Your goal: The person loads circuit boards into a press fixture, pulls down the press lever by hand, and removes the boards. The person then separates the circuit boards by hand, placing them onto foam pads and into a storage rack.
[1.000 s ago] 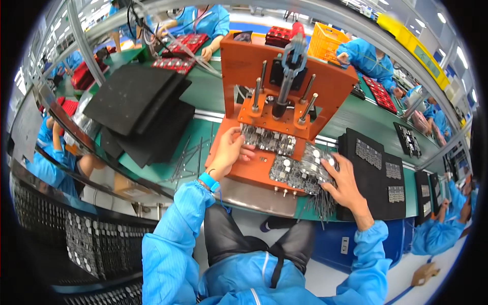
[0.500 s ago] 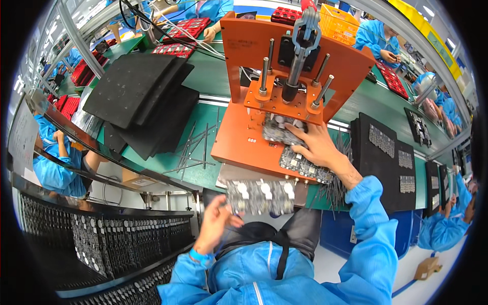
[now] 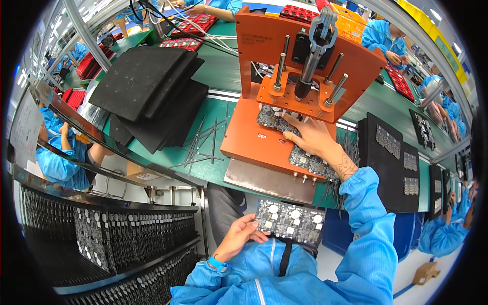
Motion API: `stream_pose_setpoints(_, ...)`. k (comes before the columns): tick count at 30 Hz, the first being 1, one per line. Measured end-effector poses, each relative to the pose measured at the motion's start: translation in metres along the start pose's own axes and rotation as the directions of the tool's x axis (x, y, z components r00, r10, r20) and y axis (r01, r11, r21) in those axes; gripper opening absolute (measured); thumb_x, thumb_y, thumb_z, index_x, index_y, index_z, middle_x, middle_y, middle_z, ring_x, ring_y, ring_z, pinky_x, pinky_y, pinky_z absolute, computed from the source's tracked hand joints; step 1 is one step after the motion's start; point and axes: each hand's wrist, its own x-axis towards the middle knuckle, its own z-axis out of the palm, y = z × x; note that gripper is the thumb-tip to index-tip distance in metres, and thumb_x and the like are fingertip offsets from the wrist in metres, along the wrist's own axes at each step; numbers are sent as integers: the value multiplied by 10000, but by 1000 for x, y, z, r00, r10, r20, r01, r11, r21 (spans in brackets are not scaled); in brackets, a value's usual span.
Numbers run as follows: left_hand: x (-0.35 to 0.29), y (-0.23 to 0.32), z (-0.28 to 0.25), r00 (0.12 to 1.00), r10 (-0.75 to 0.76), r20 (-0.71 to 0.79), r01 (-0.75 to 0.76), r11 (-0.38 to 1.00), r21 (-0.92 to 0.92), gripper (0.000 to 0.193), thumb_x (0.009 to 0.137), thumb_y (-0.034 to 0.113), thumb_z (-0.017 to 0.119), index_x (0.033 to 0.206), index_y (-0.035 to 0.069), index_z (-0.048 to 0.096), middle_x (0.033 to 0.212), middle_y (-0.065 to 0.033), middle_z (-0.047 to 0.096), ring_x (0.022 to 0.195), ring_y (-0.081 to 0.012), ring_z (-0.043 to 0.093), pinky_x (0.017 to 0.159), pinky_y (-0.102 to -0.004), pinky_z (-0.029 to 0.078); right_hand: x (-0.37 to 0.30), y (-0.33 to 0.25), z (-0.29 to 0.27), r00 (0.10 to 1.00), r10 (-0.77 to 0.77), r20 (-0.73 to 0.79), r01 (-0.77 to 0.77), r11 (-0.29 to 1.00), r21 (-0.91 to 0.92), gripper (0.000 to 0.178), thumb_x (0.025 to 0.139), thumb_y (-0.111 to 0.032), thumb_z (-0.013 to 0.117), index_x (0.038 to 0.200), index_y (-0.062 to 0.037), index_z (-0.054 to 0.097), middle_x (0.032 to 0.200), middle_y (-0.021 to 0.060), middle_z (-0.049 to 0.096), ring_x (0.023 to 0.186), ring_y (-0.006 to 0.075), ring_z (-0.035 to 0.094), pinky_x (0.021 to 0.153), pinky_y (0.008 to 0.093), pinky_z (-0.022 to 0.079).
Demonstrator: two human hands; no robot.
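Observation:
My left hand [image 3: 240, 238] pinches the left edge of a circuit board panel [image 3: 288, 221] with round white parts, holding it tilted over my lap. At the orange press fixture [image 3: 246, 140], my right hand [image 3: 316, 138] reaches under the raised plate [image 3: 300, 97]. Its thumb and forefinger are stretched apart, the fingertips touching a second circuit board panel [image 3: 272, 118] that lies on the fixture bed. Part of that panel is hidden by the plate and my fingers. A third panel [image 3: 305, 160] rests at the base's front right, partly beneath my right wrist.
Black foam sheets [image 3: 137, 86] are stacked at left, beside loose thin black strips [image 3: 203, 142]. More strips [image 3: 335, 190] lie right of the fixture. Small boards [image 3: 388, 141] sit on black foam at right. A rack of boards [image 3: 137, 239] stands lower left, a blue bin [image 3: 338, 229] below the table.
My left hand has brought its panel down and right, closer to my lap. My right hand stays at the fixture, and the panel under its fingers sits further beneath the plate. The view has shifted slightly.

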Motion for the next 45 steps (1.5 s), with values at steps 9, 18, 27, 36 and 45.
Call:
stream_pose_setpoints(9, 8, -1, -2, 1000, -9, 21, 8, 999, 36, 286, 998, 142, 440, 1230, -26, 431, 999, -242, 649, 818, -251, 686, 694, -282, 555, 2, 5, -10, 999, -48, 17, 48, 999, -10, 493, 888, -386, 571, 1319, -154, 514, 1133, 187, 595, 1038, 363, 563, 879, 443, 445)
stream_pose_setpoints(18, 14, -3, -4, 998, 8, 56, -2, 994, -110, 293, 981, 159, 460, 1226, -1, 466, 980, -238, 645, 776, -266, 672, 695, -362, 564, 3, 0, 0, 992, -120, -44, 121, 992, 20, 549, 895, -346, 551, 1355, -63, 451, 1172, 252, 558, 1075, 415, 527, 922, 474, 416)
stream_pose_setpoints(27, -9, -10, -18, 993, 86, -82, -107, 950, -294, 276, 984, 161, 418, 1197, -9, 458, 1016, -146, 644, 747, -239, 647, 673, -347, 548, -30, -65, -24, 654, -740, -158, 686, 668, -287, 299, 837, -177, 605, 1087, -13, 608, 1221, 174, 568, 1133, 297, 557, 939, 418, 459)
stream_pose_setpoints(36, -15, -13, -22, 973, 179, -146, -207, 955, -212, 211, 995, 162, 437, 1123, 4, 493, 1037, -112, 640, 803, -191, 641, 665, -329, 549, 94, 0, -208, 658, 204, -725, -33, 970, 243, 402, 961, -316, 470, 1190, 0, 566, 1095, 170, 593, 1007, 241, 595, 861, 369, 446)
stream_pose_setpoints(45, -16, -11, -16, 967, 170, -189, -209, 956, -207, 200, 997, 172, 437, 1101, 12, 499, 990, -115, 645, 767, -199, 644, 675, -328, 548, 106, -83, -218, 678, 31, -735, 617, 520, 591, 335, 992, -308, 393, 938, -10, 537, 735, 80, 543, 643, 106, 539, 548, 264, 409)
